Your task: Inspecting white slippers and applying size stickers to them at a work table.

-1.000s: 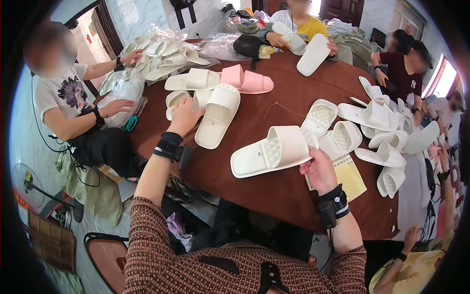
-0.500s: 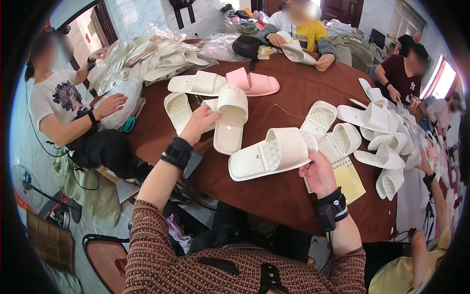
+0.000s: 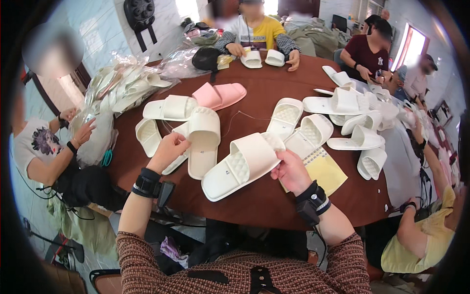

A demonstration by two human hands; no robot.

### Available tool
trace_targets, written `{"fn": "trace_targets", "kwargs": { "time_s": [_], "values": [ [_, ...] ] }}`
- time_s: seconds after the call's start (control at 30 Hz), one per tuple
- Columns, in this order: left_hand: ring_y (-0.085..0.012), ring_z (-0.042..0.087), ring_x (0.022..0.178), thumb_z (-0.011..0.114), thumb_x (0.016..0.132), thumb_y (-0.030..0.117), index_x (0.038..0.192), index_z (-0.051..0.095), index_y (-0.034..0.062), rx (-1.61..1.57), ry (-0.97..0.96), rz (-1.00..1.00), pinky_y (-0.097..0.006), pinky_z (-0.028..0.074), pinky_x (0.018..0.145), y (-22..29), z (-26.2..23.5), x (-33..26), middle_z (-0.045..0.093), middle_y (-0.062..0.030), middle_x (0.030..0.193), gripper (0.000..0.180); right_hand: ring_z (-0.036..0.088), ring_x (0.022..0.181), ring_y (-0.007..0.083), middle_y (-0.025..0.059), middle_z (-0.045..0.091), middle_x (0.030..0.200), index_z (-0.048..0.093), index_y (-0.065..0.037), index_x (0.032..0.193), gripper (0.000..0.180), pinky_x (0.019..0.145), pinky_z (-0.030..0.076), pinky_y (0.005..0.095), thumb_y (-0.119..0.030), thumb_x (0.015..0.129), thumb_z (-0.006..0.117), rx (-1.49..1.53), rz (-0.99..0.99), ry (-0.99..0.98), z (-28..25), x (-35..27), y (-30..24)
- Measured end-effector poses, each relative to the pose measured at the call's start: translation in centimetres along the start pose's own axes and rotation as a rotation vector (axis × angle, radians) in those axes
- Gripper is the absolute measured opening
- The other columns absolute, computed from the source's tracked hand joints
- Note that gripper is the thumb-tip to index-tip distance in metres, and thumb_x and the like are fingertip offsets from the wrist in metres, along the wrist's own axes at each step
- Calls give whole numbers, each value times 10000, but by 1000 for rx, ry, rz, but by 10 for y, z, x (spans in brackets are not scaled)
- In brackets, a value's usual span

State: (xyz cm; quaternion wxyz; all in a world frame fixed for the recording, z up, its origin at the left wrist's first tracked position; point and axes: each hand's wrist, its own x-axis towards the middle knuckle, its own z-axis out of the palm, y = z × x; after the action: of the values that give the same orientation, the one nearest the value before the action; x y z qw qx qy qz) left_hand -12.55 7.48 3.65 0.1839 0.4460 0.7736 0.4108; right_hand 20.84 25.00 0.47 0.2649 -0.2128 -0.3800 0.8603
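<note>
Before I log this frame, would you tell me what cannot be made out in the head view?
- Right hand: fingertips hidden behind the white slipper it holds.
- Left hand: fingertips curl onto a second white slipper; the grip itself is hidden.
- Yellow notepad: partly covered by that hand and slippers.
- Green-handled scissors: mostly hidden under plastic bags.
- Mark on the held slipper's insole: too small.

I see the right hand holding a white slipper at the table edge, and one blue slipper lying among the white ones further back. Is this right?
Not quite. The head view shows the right hand holding a white slipper, but the odd-coloured slipper further back is pink, not blue.
</note>
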Motion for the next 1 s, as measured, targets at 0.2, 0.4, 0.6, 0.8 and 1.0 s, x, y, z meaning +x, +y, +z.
{"fn": "trace_targets", "kwargs": {
  "time_s": [0.2,0.4,0.6,0.8,1.0],
  "values": [
    [-348,662,741,695,824,348,827,625,-26,320,84,3,-431,509,689,9,17,16,676,-210,786,381,597,634,141,49,636,815,577,-46,1064,168,510,476,286,-144,934,535,51,-34,13,-4,0,1],
    [-449,629,819,624,847,282,829,611,-9,540,192,69,-517,493,726,14,17,30,654,-261,816,292,592,652,128,54,633,855,564,-43,1066,186,512,467,280,-166,926,551,20,-30,8,1,-1,1],
    [-452,552,681,572,889,204,795,536,-26,567,322,316,-488,430,623,-3,-14,42,572,-254,718,251,583,641,127,55,613,827,557,-29,1062,198,505,461,280,-168,922,554,15,-37,-7,2,-1,-2],
    [-96,449,635,547,965,189,831,585,-12,62,408,218,-297,383,563,13,-66,39,536,-8,684,245,583,635,133,61,616,834,554,-25,1078,213,494,457,282,-167,919,560,5,8,-36,1,4,2],
    [-83,460,657,550,973,197,929,632,-18,146,629,268,-264,388,586,40,-125,32,564,3,741,234,609,669,148,71,638,868,549,-36,1112,222,521,481,297,-149,920,548,1,8,32,1,-1,2]
  ]
}}
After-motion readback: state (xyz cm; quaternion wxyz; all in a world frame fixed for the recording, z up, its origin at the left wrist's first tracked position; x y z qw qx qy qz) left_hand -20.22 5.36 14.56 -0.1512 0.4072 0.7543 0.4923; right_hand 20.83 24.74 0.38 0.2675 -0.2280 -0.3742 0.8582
